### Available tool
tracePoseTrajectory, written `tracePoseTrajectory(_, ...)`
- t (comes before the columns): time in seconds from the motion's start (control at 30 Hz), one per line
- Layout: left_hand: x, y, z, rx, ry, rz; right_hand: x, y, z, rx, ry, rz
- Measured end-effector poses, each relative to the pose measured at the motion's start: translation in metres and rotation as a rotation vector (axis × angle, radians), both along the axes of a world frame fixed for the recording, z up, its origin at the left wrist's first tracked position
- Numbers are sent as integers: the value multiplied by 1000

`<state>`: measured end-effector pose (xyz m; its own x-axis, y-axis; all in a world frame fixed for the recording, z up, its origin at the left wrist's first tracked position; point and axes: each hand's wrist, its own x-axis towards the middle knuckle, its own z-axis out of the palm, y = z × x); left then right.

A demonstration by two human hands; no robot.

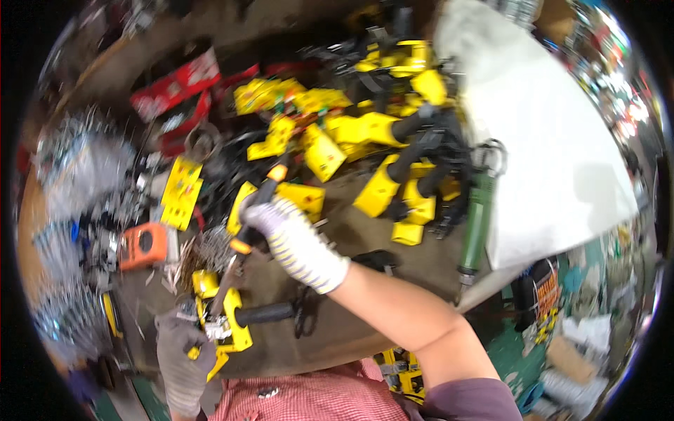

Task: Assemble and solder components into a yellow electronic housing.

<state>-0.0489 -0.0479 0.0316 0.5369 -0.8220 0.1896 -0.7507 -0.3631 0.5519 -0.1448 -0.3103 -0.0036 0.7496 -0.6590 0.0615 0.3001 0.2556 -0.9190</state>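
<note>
In my right hand (pixel 291 238), gloved in white with dark stripes, is a hand tool (pixel 241 246) with a black-and-orange handle; my fingers are wrapped round it. Its long brownish metal shaft slants down into an opened yellow housing (pixel 239 326). A blur hides the shaft's tip and the tool's exact kind. My left hand (pixel 184 361), in a grey glove, grips the housing's left side with curled fingers. Small metal parts show inside the housing. A black cord sleeve (pixel 265 313) sticks out of its right side.
Yellow housings with black cords (pixel 379 189) crowd the table's far side. A green cylindrical power tool (pixel 479 217) lies by a large white sheet (pixel 547 133) on the right. At left are an orange box-shaped device (pixel 142 245), clear bags of metal parts (pixel 88 168) and red packaging (pixel 175 84).
</note>
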Motion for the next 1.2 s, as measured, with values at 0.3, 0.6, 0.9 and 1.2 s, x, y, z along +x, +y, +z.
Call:
tracePoseTrajectory(0.3, 7, 4, -2, -2, 48, -101, 17, -9, -14, 184, -87, 39)
tracePoseTrajectory(0.6, 13, -5, -9, 13, -125, -117, 19, -15, -9, 125, -76, -33)
tracePoseTrajectory(0.9, -11, 4, -3, -125, 278, 173, 27, -5, -16, 119, -172, 50)
tracePoseTrajectory(1.2, -13, 45, 25, -140, -228, 226, -19, -18, 13, 395, -5, -18)
